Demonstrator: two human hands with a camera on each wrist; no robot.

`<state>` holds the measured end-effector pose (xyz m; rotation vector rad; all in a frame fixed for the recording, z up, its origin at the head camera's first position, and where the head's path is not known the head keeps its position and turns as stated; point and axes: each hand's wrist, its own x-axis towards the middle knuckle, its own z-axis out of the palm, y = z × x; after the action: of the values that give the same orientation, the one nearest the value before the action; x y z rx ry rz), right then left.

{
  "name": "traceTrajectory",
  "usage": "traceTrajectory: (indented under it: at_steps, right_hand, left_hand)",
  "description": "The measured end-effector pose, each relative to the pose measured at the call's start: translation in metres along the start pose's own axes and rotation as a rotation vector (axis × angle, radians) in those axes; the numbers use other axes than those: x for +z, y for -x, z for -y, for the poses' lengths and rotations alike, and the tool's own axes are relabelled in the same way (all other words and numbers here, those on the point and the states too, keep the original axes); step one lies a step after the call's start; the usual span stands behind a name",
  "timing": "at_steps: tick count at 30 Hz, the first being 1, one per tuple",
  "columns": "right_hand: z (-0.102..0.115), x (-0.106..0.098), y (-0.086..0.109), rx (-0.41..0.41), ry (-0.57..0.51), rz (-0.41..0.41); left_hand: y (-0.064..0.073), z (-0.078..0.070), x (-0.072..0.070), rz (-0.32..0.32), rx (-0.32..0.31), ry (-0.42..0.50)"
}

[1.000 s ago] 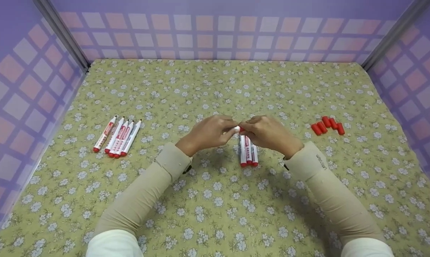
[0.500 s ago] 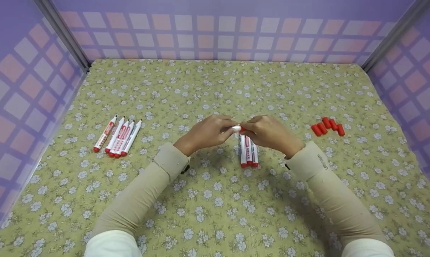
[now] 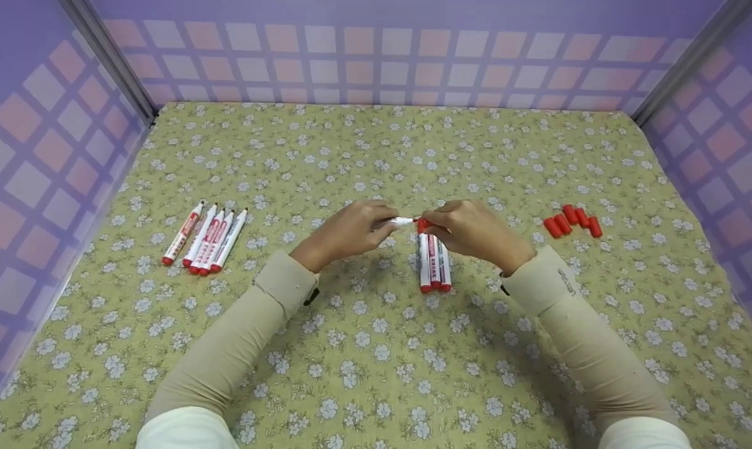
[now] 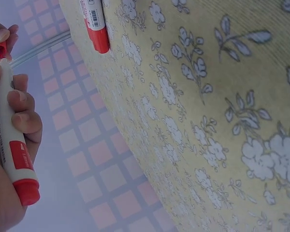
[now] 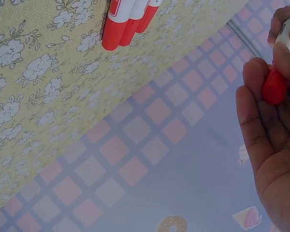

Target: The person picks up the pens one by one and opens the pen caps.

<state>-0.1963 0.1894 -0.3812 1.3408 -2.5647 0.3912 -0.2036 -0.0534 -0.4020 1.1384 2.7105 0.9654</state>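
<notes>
My left hand [image 3: 351, 232] grips a white marker [image 4: 13, 130] with a red end plug, its uncapped tip pointing to the right. A red cap [image 5: 274, 87] is pinched between the thumb and fingers of my right hand [image 3: 472, 232]. In the left wrist view the cap's hollow mouth faces the marker's tip, with a small gap between the two. Below the right hand, several capped markers [image 3: 435, 268] lie side by side on the cloth; that hand hides part of their cap ends.
At the left lie several uncapped markers [image 3: 207, 240], tips pointing away. Several loose red caps [image 3: 572, 219] are grouped at the right. A flowered cloth [image 3: 376, 349] covers the table, and purple checked panels [image 3: 376, 62] stand along its back and sides.
My left hand has drawn leftward with the marker, so its tip has come out of the red cap. The right hand stays in nearly the same place with the cap.
</notes>
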Motion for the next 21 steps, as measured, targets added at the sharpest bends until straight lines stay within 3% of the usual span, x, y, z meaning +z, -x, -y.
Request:
traceTrajectory:
  at_steps: [10, 21]
  right_hand:
    - [-0.001, 0.000, 0.001, 0.015, 0.012, 0.002]
    - [-0.004, 0.003, 0.005, 0.026, 0.009, 0.003]
  left_hand:
    - [0.015, 0.015, -0.004, 0.010, -0.109, 0.091]
    - [0.032, 0.030, -0.007, -0.011, -0.312, 0.104]
